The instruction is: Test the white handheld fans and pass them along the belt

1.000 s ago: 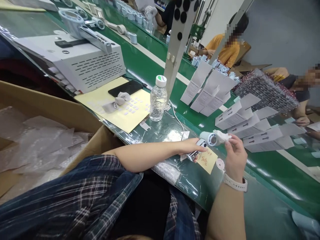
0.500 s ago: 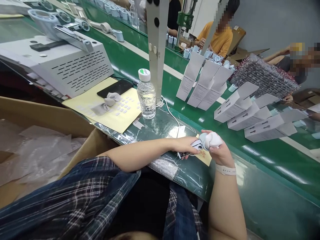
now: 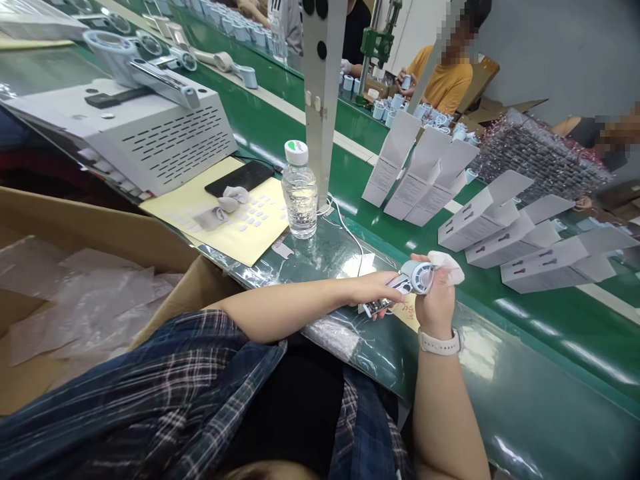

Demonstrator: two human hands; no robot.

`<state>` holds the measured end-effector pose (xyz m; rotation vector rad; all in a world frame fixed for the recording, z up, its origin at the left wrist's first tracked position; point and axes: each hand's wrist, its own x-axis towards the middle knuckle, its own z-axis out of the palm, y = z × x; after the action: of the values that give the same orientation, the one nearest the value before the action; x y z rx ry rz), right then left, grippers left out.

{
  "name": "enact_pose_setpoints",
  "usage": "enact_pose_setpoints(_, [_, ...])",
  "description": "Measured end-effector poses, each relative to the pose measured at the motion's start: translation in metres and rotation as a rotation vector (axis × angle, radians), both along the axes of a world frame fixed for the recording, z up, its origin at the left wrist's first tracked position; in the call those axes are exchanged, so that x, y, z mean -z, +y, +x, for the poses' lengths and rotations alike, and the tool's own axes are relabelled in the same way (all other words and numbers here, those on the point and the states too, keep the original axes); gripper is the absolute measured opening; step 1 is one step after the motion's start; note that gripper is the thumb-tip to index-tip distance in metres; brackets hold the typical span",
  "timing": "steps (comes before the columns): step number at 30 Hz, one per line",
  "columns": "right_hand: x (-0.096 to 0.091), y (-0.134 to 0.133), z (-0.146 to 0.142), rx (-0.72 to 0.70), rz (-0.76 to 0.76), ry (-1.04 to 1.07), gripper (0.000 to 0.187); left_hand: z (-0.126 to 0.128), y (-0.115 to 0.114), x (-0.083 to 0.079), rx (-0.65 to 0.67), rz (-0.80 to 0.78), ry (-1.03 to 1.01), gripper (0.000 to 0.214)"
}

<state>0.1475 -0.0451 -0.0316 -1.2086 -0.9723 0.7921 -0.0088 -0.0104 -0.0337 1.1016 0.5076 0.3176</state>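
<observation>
My left hand (image 3: 376, 288) is wrapped round the handle of a light-blue device (image 3: 418, 276) with a round, ring-shaped head. The open side of the handle shows dark and shiny parts. My right hand (image 3: 436, 308), with a pale band on the wrist, has its fingers closed round a crumpled white cloth (image 3: 450, 268) at the far side of the round head. Part of the right fingers is hidden behind the head and the cloth. Under the hands lies a yellow paper (image 3: 409, 315) with red handwriting.
A water bottle (image 3: 300, 193) stands left of a metal post (image 3: 321, 107). Yellow card (image 3: 250, 240) holds small white pieces, grey-white cloths and a black phone (image 3: 239, 179). Several white boxes (image 3: 480, 227) stand on the green belt (image 3: 530, 313). A cardboard carton (image 3: 193, 287) is at left.
My right hand has turned and drawn back, and the white cloth has shifted off the round head, which now shows its ring. The view has shifted slightly.
</observation>
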Motion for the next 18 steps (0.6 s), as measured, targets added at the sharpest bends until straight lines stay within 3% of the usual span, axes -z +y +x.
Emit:
enact_pose_setpoints(4, [0.008, -0.001, -0.009, 0.098, 0.081, 0.009, 0.058, 0.002, 0.000, 0.003, -0.016, -0.050, -0.097, 0.041])
enact_pose_setpoints(8, [0.025, 0.006, -0.009, -0.153, -0.094, -0.024, 0.060, 0.003, 0.006, 0.005, -0.132, -0.117, -0.323, 0.044])
enact_pose_setpoints(10, [0.030, 0.009, -0.007, -0.248, -0.202, -0.194, 0.051, 0.002, 0.008, 0.005, -0.157, -0.131, -0.389, 0.044])
enact_pose_setpoints(11, [0.028, 0.010, -0.005, -0.223, -0.210, -0.301, 0.045, 0.002, 0.009, 0.004, -0.160, -0.131, -0.404, 0.044])
enact_pose_setpoints(13, [0.016, 0.007, -0.003, -0.056, -0.153, -0.456, 0.039, 0.000, 0.008, 0.001, -0.153, -0.122, -0.409, 0.043])
enact_pose_setpoints(16, [-0.025, -0.012, -0.003, 0.209, -0.002, -0.400, 0.039, -0.003, 0.005, -0.003, -0.152, -0.087, -0.385, 0.042])
enact_pose_setpoints(18, [-0.058, -0.036, -0.003, 0.211, 0.178, -0.290, 0.029, -0.004, 0.003, -0.005, -0.152, -0.057, -0.356, 0.042])
